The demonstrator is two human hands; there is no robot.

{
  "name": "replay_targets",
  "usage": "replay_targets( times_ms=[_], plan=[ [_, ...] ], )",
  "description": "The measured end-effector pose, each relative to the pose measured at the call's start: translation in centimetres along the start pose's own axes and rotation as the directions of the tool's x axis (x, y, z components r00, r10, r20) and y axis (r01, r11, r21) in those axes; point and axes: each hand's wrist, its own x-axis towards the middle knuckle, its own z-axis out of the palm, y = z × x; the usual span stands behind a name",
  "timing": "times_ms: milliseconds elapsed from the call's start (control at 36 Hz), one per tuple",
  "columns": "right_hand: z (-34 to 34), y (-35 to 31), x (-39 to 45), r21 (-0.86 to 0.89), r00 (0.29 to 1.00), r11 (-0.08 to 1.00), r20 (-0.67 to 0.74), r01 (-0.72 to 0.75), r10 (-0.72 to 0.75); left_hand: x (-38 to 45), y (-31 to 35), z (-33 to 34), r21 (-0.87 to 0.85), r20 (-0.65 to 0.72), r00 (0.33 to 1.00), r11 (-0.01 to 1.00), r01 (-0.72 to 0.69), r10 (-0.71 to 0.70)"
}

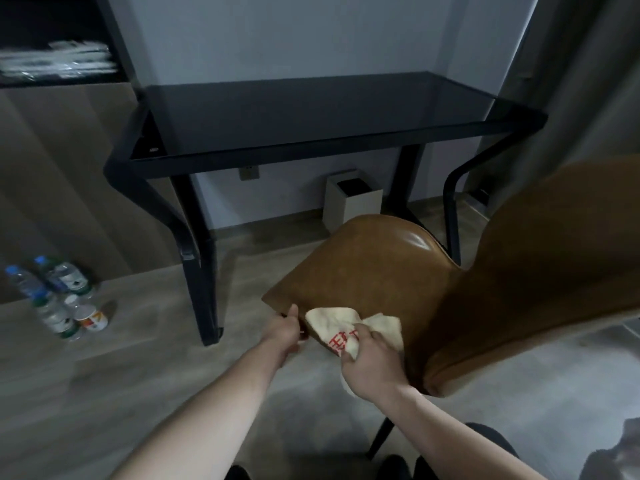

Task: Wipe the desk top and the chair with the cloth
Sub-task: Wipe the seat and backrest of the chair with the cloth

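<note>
A brown leather chair (381, 268) stands in front of me, its seat toward the desk and its backrest rising at the right. My left hand (285, 332) grips the near left edge of the seat. My right hand (372, 363) holds a cream cloth (332, 323) with red lettering, bunched against the seat's near edge. The black desk (311, 109) with a dark glass top stands beyond the chair, against the wall.
A small white bin (353, 202) sits under the desk by the wall. Several water bottles and a cup (59, 296) stand on the wooden floor at the left. A dark shelf unit (59, 64) is at the upper left, a grey curtain (571, 81) at the right.
</note>
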Motion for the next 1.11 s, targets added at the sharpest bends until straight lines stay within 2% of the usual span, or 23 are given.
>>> replay_targets(
  times_ms=[83, 167, 333, 389, 444, 556, 694, 806, 861, 1000, 1111],
  plan=[
    [0.5, -1.9, 2.5, 0.0, 0.999, 1.0, -0.034, 0.019, -0.019, 3.4, 1.5, -0.2, -0.069, -0.009, 1.0, 0.998, 0.012, -0.012],
    [0.8, -3.7, 5.0, -0.018, 0.995, 0.998, -0.077, 0.055, -0.056, 5.1, 3.5, -1.0, -0.221, -0.046, 0.999, 0.975, 0.007, -0.018],
    [0.4, -7.4, 9.6, 0.005, 0.992, 0.997, -0.094, 0.079, -0.078, 4.6, 9.6, -3.4, -0.367, 0.07, 0.994, 0.929, -0.052, 0.084],
    [0.2, -8.1, 9.9, 0.03, 0.988, 0.993, -0.109, 0.113, -0.109, 4.3, 11.9, -4.8, -0.335, 0.068, 0.988, 0.936, -0.11, 0.14],
    [0.1, -8.8, 9.5, 0.065, 0.972, 0.978, -0.141, 0.201, -0.19, 3.5, 13.8, -6.4, -0.255, 0.03, 0.977, 0.947, -0.195, 0.209],
    [-0.9, -10.5, 6.4, 0.167, 0.924, 0.911, -0.119, 0.378, -0.362, 0.5, 16.0, -10.0, -0.119, 0.017, 0.94, 0.934, -0.336, 0.34],
    [-4.4, -10.3, 1.0, 0.382, 0.894, 0.81, -0.24, 0.446, -0.379, -4.6, 16.6, -13.4, -0.08, -0.003, 0.909, 0.906, -0.415, 0.416],
    [-8.2, -8.2, -4.5, 0.523, 0.838, 0.656, -0.374, 0.544, -0.397, -9.0, 16.5, -14.7, -0.099, -0.025, 0.883, 0.878, -0.469, 0.469],
    [-10.1, -6.7, -7.5, 0.534, 0.798, 0.595, -0.447, 0.601, -0.405, -10.8, 16.5, -14.6, -0.108, -0.016, 0.869, 0.863, -0.494, 0.495],
    [-14.5, -2.9, -13.2, 0.44, 0.661, 0.529, -0.66, 0.726, -0.358, -15.6, 15.8, -11.7, -0.032, 0.058, 0.8, 0.802, -0.597, 0.598],
    [-17.4, -0.6, -15.4, 0.424, 0.589, 0.497, -0.772, 0.757, -0.239, -19.4, 15.2, -7.9, 0.155, 0.345, 0.68, 0.675, -0.722, 0.647]
  ],
)
